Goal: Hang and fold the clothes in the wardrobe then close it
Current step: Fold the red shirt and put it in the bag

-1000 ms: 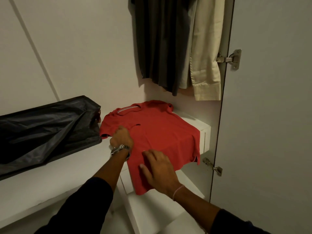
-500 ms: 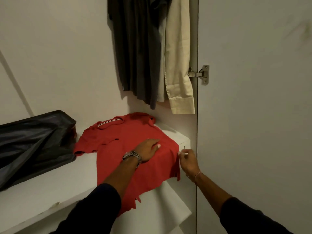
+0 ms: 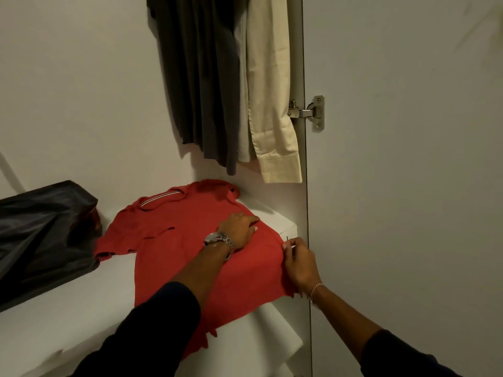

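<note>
On the white shelf (image 3: 68, 303), the left hand (image 3: 239, 227) lies flat on the red shirt (image 3: 177, 240) while the right hand (image 3: 299, 265), at three o'clock, pinches its edge.

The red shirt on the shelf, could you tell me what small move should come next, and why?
Probably fold the right side inward. The right hand pinches the right edge of the red shirt, which overhangs the shelf, while the left hand lies flat on the cloth, ready to anchor a fold line.
</note>
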